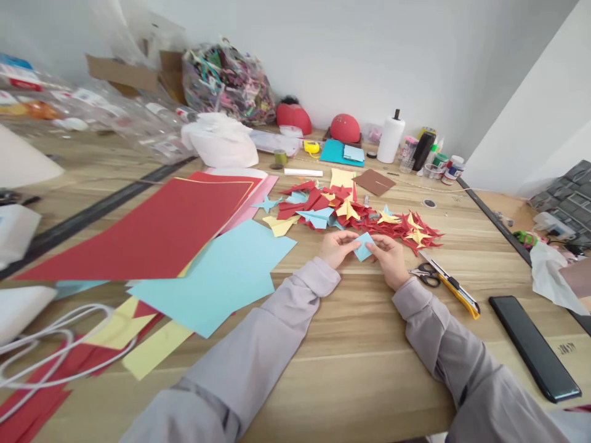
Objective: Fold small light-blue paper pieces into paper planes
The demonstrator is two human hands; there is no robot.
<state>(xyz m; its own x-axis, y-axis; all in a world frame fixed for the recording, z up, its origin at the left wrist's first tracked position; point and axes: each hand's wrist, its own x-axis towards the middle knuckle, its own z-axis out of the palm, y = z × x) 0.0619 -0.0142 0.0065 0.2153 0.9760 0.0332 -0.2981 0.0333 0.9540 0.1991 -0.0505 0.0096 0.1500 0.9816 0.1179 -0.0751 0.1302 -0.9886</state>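
Observation:
Between both hands, just above the wooden table, is a small folded piece of light blue paper [363,247], its corner pointing down. My left hand [339,247] pinches its left side, thumb in front. On the other side my right hand [388,258] grips it the same way. Right behind the hands lies a heap of folded red paper pieces [369,223], with yellow paper stars [347,210] on top and a blue paper plane [316,217] at its left. Scissors [427,274] and a yellow utility knife [455,290] rest beside my right wrist.
Large red sheets [138,227] and a light blue sheet [217,277] cover the left side. A black phone [534,347] lies at the right. White cable [64,357] coils at front left. Along the wall stand a white bottle [391,140] and a bag of scraps [228,83].

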